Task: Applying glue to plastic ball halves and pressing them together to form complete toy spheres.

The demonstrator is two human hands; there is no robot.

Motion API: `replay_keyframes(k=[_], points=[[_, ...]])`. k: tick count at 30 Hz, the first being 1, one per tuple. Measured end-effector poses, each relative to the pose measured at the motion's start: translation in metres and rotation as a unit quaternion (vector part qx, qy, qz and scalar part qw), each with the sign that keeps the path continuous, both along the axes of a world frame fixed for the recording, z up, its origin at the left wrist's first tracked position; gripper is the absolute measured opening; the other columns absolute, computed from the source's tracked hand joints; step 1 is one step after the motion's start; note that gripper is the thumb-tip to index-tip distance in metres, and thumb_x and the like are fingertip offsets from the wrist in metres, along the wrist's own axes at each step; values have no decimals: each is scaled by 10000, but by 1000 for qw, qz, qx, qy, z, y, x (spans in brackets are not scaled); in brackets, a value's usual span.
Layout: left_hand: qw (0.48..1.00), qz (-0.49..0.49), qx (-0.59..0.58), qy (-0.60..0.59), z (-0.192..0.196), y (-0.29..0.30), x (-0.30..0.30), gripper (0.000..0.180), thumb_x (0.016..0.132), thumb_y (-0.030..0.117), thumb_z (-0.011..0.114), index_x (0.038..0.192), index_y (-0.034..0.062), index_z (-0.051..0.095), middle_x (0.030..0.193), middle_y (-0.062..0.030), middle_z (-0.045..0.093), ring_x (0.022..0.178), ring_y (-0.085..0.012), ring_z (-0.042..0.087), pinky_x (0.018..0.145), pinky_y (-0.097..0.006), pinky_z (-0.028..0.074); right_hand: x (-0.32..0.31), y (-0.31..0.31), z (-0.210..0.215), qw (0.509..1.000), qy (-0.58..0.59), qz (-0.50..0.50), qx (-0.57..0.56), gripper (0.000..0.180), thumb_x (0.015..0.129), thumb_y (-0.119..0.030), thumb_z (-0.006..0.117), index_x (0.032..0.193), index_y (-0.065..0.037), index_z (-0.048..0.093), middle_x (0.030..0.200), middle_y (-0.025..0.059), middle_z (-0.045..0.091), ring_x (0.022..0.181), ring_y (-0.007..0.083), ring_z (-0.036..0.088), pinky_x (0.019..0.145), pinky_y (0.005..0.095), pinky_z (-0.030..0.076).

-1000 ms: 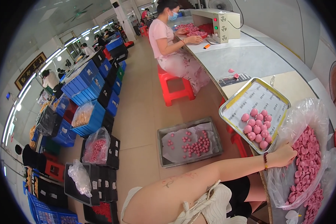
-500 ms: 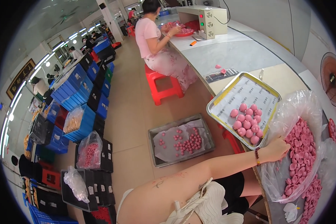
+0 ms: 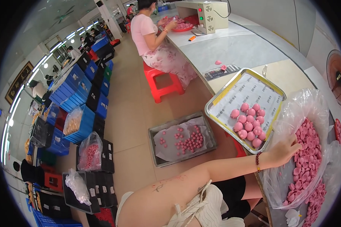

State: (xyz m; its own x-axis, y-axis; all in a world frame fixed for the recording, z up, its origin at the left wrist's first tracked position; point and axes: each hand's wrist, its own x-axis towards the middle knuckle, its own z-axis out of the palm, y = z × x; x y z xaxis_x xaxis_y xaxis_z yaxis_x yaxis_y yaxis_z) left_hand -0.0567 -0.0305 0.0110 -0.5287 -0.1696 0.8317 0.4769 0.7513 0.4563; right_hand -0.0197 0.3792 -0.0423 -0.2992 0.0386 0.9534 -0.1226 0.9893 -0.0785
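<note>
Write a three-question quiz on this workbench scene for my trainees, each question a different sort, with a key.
1. Where is the left hand?
A) Over the grey floor crate
B) At the clear plastic bag holding cup-shaped pink pieces
C) On the person's lap

2. True or false: the round pink pieces lie on the paper lining of the metal tray.

3. Fill in: the co-worker in the pink top sits on a red ____.

Key: 1. B; 2. True; 3. stool
</note>
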Motion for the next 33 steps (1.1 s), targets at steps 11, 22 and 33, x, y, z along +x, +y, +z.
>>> replay_keyframes(k=[11,22,33], points=[[952,-196,234,38,42,6,30,97,793,-33,461,862,12,513,783,-61,386,507,-111,479,453,-216,380,12,-45,24,983,-122,83,-113,473,706,-288,658,1014,36,504,877,175,550,755,291,548,644,363,468],[646,-540,489,-229,5,43,46,194,838,120,453,915,-24,558,999,-80,491,765,-102,520,687,-212,425,-6,-56,34,968,-175,149,-103,238,731,-197,608,788,32,583,652,143,565,637,250,539,551,328,452],[513,-598,509,-346,-5,45,56,223,803,157,514,969,8,516,823,-37,541,703,-91,528,616,-207,443,3,-104,68,915,-343,143,-154,305,742,-222,618,928,12,558,697,154,570,645,210,562,574,325,459]])
